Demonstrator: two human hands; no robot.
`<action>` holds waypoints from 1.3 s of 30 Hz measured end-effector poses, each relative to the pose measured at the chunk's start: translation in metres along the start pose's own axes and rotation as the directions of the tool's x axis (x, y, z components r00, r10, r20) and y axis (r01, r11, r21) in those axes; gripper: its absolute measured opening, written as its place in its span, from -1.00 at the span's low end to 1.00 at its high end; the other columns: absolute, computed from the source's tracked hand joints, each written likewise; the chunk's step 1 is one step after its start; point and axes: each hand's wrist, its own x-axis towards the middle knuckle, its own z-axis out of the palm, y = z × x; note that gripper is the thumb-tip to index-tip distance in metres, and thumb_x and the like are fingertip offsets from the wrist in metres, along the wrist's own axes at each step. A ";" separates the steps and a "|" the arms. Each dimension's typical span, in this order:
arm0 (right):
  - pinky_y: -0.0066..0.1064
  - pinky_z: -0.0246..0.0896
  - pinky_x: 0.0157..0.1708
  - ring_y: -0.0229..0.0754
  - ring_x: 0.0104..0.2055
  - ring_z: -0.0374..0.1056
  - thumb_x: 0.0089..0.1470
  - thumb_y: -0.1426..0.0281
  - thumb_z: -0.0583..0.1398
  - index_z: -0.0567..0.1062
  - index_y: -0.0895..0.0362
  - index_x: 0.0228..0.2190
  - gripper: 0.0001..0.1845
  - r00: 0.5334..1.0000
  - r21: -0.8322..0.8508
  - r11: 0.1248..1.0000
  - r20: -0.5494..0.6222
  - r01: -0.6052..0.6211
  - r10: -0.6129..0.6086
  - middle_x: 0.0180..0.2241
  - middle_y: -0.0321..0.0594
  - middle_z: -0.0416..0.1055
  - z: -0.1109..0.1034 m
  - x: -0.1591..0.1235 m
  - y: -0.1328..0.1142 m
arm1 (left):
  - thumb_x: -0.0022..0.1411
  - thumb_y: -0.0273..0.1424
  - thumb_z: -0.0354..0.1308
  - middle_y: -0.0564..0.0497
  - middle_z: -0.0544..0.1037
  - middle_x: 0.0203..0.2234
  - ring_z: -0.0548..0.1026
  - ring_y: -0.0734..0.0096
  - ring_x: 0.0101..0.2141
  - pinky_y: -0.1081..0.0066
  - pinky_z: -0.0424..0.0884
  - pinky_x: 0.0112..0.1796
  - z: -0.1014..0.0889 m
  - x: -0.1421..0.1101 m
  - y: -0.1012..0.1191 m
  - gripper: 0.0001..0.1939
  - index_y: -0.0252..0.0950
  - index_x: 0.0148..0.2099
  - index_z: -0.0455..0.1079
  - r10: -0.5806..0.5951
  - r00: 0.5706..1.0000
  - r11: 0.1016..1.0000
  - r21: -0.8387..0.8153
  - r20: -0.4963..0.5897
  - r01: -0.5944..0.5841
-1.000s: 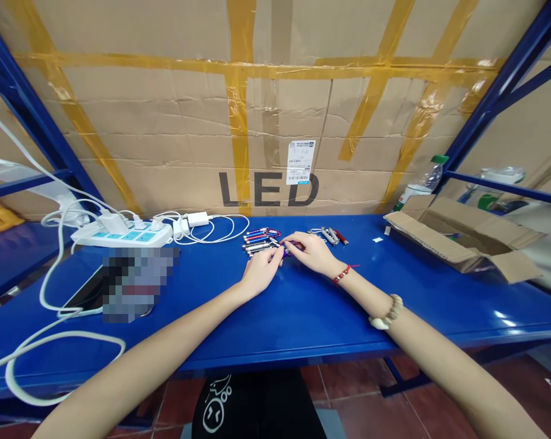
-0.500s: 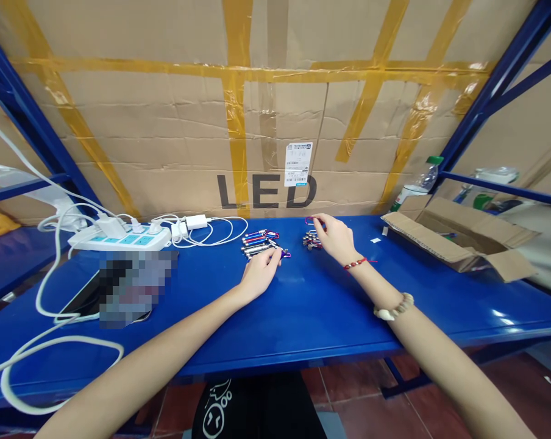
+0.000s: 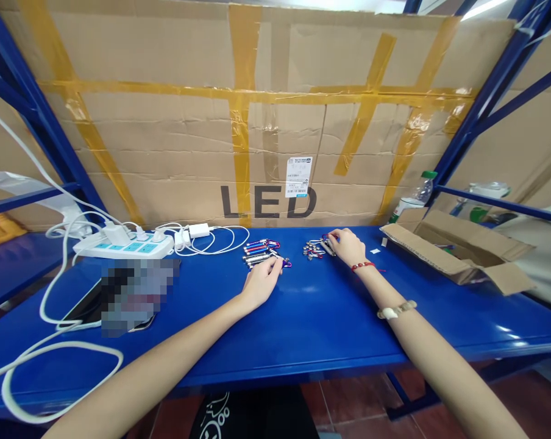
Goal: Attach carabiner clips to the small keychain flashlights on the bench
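Note:
On the left, a row of slim metal tubes (image 3: 256, 249) in silver, blue and red lies side by side, with coloured carabiner clips at their right ends. My left hand (image 3: 259, 283) lies at the near side of this row, fingers closed on a tube mostly hidden beneath them; its purple clip (image 3: 287, 264) sticks out past the fingertips. A small heap of metal pieces and clips (image 3: 312, 249) sits further right. Beside that heap, my right hand (image 3: 348, 246) pinches a silver tube with a clip (image 3: 328, 247), partly covered by the fingers.
A white power strip (image 3: 124, 247) with plugs and looping cables stands at the left, behind a blurred flat device (image 3: 136, 299). An open cardboard box (image 3: 458, 253) and a green-capped bottle (image 3: 424, 190) are at the right. A large taped carton (image 3: 188, 146) rises behind the blue table (image 3: 312, 323).
My right hand has moved right from over the heap, and a silver tube now shows at its fingers. My left hand stays at the row. The camera view has tilted up slightly.

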 end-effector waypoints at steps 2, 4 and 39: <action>-0.37 0.17 -0.36 -0.07 -0.19 0.40 0.16 0.28 0.02 0.55 0.06 -0.24 -0.68 1.000 -0.003 1.000 0.006 0.017 -0.017 -0.16 -0.09 0.45 0.000 0.000 -0.001 | 0.27 -0.12 -0.21 0.15 0.24 -0.68 0.26 0.48 -0.57 0.49 0.15 -0.46 0.000 0.000 0.000 -0.59 -0.25 -0.46 0.23 0.002 1.000 1.000 0.000 -0.001 -0.002; -0.36 0.18 -0.35 -0.05 -0.17 0.40 0.14 0.27 0.04 0.55 0.05 -0.24 -0.69 0.999 -0.004 1.000 0.029 0.020 -0.019 -0.18 -0.12 0.48 -0.001 -0.001 -0.004 | 0.27 -0.12 -0.20 0.14 0.25 -0.68 0.27 0.48 -0.56 0.49 0.14 -0.47 0.000 0.000 0.000 -0.60 -0.25 -0.46 0.23 0.001 1.000 1.000 0.001 0.000 -0.001; -0.55 0.17 -0.68 -0.35 -0.55 0.23 -0.04 0.06 0.19 0.43 0.15 -0.29 -0.57 0.815 0.873 0.487 0.303 -0.029 -0.494 -0.52 -0.32 0.33 -0.002 -0.055 -0.082 | 0.31 -0.13 -0.24 0.19 0.33 -0.67 0.32 0.48 -0.58 0.48 0.18 -0.46 0.003 0.003 -0.011 -0.70 -0.18 -0.23 0.19 0.018 1.000 1.000 -0.006 0.022 -0.018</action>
